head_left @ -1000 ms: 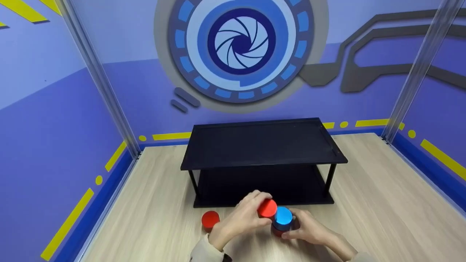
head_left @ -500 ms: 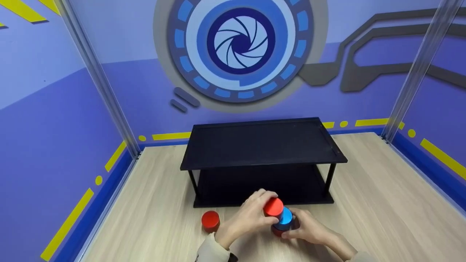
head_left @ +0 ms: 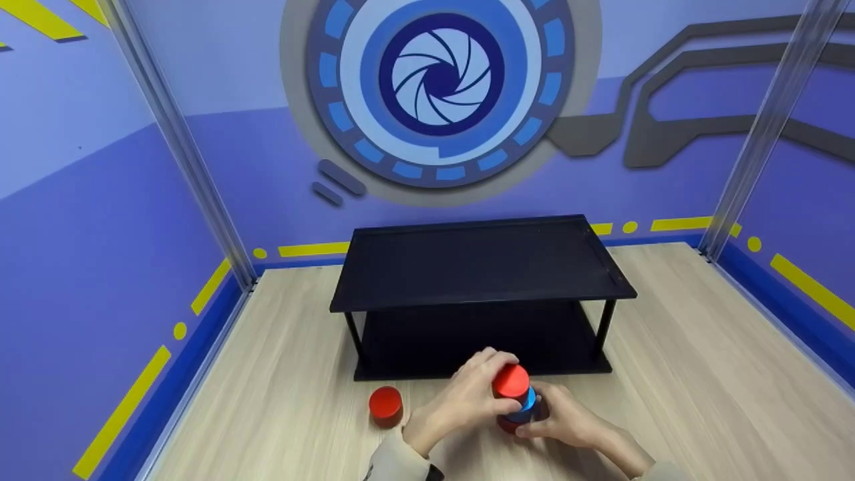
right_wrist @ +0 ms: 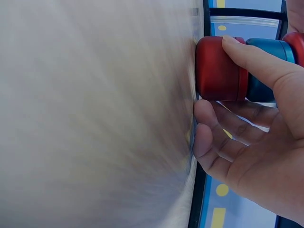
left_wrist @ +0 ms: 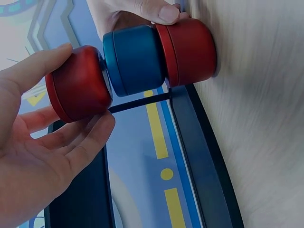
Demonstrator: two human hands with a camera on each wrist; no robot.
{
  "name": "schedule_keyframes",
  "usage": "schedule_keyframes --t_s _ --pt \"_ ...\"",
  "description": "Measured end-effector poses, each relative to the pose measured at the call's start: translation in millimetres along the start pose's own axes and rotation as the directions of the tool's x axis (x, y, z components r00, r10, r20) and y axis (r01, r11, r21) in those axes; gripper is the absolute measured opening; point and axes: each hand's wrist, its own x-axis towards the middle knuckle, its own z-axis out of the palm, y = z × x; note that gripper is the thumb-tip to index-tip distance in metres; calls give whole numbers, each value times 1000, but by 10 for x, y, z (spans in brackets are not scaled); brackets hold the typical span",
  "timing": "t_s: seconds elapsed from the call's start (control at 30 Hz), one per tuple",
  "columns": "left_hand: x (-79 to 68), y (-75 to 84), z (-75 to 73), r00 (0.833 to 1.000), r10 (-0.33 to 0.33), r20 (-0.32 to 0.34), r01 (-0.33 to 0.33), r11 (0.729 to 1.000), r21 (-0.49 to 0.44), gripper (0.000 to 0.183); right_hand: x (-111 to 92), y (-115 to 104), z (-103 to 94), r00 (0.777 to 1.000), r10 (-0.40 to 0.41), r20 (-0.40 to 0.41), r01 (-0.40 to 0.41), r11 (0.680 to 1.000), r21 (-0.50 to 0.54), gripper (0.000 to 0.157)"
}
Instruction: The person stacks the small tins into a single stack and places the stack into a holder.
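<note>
My left hand grips a red metal canister between thumb and fingers. In the left wrist view this red canister is slightly tilted at the top of a blue canister; whether it rests fully there I cannot tell. The blue canister stands on another red canister, which sits on the table. My right hand holds that bottom canister, its thumb on the side in the right wrist view, where the lower red canister shows plainly. A further red canister stands alone left of my left hand.
A black two-tier shelf stands just behind the stack, its lower board close to my hands. Printed blue-purple panels wall in the wooden table at the back and both sides.
My left hand has moved right with its red canister, from beside the blue canister to above it, covering most of the blue top. My right hand has stayed at the stack.
</note>
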Motion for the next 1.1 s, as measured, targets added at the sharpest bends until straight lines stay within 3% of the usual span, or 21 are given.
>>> schedule_keyframes --t_s 0.3,0.87,1.1 --pt "31 19 32 1000 7 22 -7 1000 -10 54 1 -1 8 1000 -10 -20 9 1000 -18 50" --pt "46 36 78 999 0 48 1 1000 -18 54 7 21 21 1000 -30 -6 31 998 54 47" --pt "24 30 81 999 1 50 0 1000 -30 64 11 33 19 1000 -24 6 24 997 77 45"
